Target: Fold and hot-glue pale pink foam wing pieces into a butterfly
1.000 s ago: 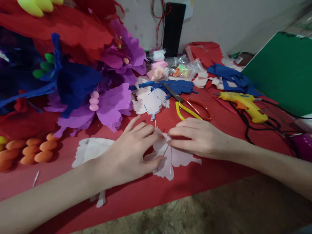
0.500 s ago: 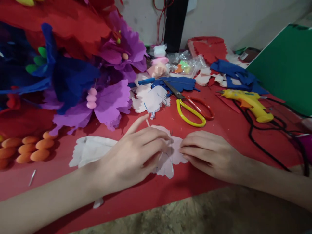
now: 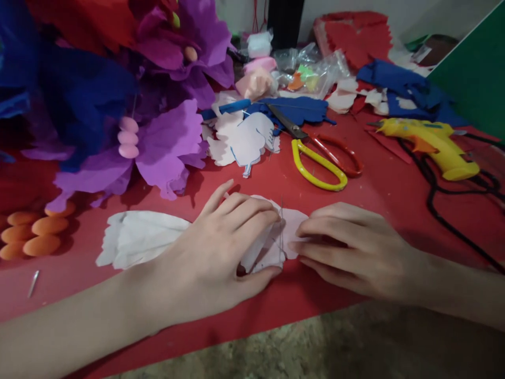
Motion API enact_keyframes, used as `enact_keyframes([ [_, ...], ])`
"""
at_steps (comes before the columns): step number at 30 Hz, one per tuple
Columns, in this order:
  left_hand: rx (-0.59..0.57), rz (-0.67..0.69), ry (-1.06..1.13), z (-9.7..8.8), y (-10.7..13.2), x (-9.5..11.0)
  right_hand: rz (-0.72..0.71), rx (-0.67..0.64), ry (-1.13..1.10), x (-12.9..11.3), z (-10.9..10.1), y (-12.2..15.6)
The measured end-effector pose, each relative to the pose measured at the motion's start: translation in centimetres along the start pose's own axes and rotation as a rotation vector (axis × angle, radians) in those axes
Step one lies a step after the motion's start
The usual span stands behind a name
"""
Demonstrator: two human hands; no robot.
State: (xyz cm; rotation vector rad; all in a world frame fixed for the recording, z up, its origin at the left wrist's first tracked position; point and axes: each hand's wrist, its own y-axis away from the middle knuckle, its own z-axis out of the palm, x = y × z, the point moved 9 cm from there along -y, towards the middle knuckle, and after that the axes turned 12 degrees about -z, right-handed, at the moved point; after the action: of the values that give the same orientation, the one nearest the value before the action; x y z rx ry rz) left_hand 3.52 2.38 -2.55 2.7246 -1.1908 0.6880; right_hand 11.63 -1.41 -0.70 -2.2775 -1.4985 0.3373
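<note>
A pale pink fabric petal (image 3: 295, 218) with a scalloped edge lies on the red tabletop between my hands, a thin wire (image 3: 282, 210) running up its middle. My left hand (image 3: 226, 239) holds the petal's left side, fingers across the top and thumb at the lower edge, the fabric partly lifted beneath them. On the right edge my right hand (image 3: 351, 247) grips with bent fingertips; its thumb is largely hidden. A white gathered petal (image 3: 138, 239) rests left of my left hand, partly under the forearm.
Scissors (image 3: 315, 158) with yellow and red handles lie behind my hands, beside white cut petals (image 3: 250, 137). A yellow glue gun (image 3: 434, 139) with a black cord is at right. Purple flowers (image 3: 169, 142) and orange oval pieces (image 3: 43, 242) stand left. The table's front edge is near.
My left thumb has come out to the petal's lower edge, and the petal's lower left part is now folded up. My right fingers have spread slightly. The camera view has shifted.
</note>
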Motion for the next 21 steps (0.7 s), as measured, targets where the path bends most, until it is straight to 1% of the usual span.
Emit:
enact_keyframes([
  [4, -0.003, -0.003, 0.002, -0.15, 0.03, 0.03, 0.005, 0.007, 0.022, 0.08, -0.20, -0.04],
  [12, -0.030, -0.007, 0.029, -0.23, -0.14, 0.02, -0.008, -0.014, 0.005, 0.27, 0.14, 0.02],
  [16, -0.049, -0.010, 0.023, -0.05, -0.23, -0.12, 0.007, 0.012, 0.016, 0.17, 0.05, -0.01],
  [21, -0.040, -0.008, -0.003, 0.02, -0.18, -0.19, -0.039, 0.001, 0.016, -0.14, 0.23, -0.07],
])
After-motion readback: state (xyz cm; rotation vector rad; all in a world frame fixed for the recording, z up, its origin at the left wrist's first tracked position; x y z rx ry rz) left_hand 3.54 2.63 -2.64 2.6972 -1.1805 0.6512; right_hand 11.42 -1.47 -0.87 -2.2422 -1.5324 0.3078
